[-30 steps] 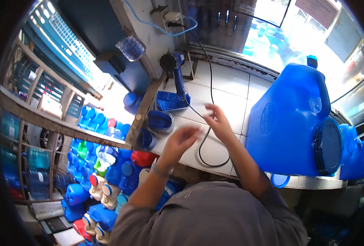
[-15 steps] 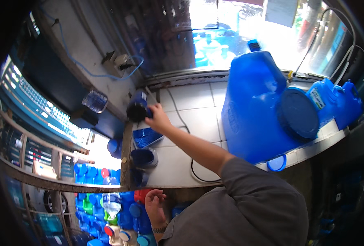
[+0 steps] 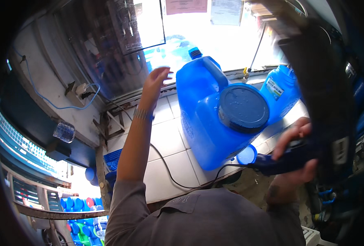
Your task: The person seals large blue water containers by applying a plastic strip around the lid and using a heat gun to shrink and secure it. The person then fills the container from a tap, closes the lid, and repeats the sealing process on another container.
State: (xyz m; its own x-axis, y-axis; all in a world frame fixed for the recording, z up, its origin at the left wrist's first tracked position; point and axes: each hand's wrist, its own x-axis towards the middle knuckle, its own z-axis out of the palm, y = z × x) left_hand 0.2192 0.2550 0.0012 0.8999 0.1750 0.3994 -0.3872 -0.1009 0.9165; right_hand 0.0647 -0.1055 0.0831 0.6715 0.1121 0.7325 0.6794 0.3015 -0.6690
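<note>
In my right hand [image 3: 289,138] is a dark blue corded hot-air gun [image 3: 286,160], held by its handle. Its long dark body rises close to the camera on the right and is blurred. From the handle a black cord [image 3: 167,168] runs back over the counter. My left hand [image 3: 159,78] is raised with fingers out and nothing in it, just left of the small cap [image 3: 195,52] on a big blue water jug [image 3: 204,131]. The two look apart. A wide dark blue lid [image 3: 244,105] closes the jug's other opening.
The jug stands on a white tiled counter [image 3: 165,137]. Behind it to the right is a smaller blue container [image 3: 272,88]. A blue round lid [image 3: 246,155] lies by the counter's front edge. A wall socket [image 3: 80,88] holds plugs at left. Several jugs [image 3: 77,203] stand lower left.
My right hand has brought the hot-air gun from the counter's left end over to the right. My left hand has risen from below the counter toward the jug's cap. The view has turned right.
</note>
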